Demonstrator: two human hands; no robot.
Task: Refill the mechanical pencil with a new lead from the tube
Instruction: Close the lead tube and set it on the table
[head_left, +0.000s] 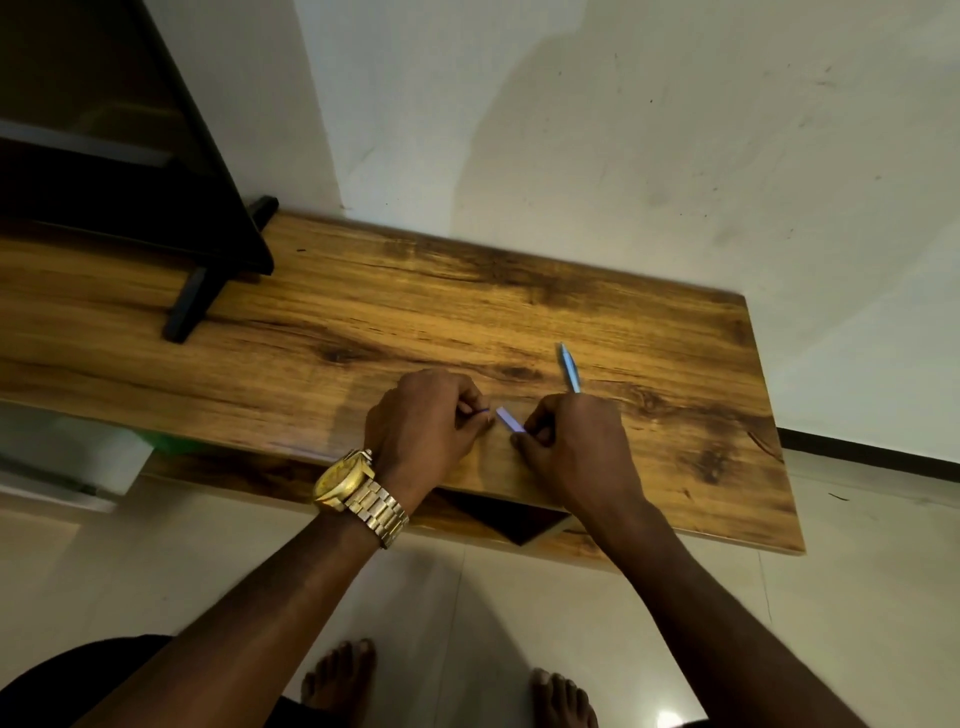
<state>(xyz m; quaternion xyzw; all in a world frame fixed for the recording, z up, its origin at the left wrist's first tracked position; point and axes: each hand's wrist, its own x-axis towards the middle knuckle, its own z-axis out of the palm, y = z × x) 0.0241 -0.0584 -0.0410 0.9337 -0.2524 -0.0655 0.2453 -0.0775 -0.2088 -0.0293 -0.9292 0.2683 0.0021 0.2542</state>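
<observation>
So that the thin lead can come out, the right hand (574, 444) pinches the tube (510, 420) near the middle of the frame, tipped toward the left hand (423, 423), which pinches something tiny, while the pencil (569, 367) sticks up behind the right hand.

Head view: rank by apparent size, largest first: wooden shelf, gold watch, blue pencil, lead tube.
1. wooden shelf, largest by far.
2. gold watch, nearer the camera, which inflates it.
3. blue pencil and lead tube: both partly hidden by the right hand, so their order is unsure.
</observation>
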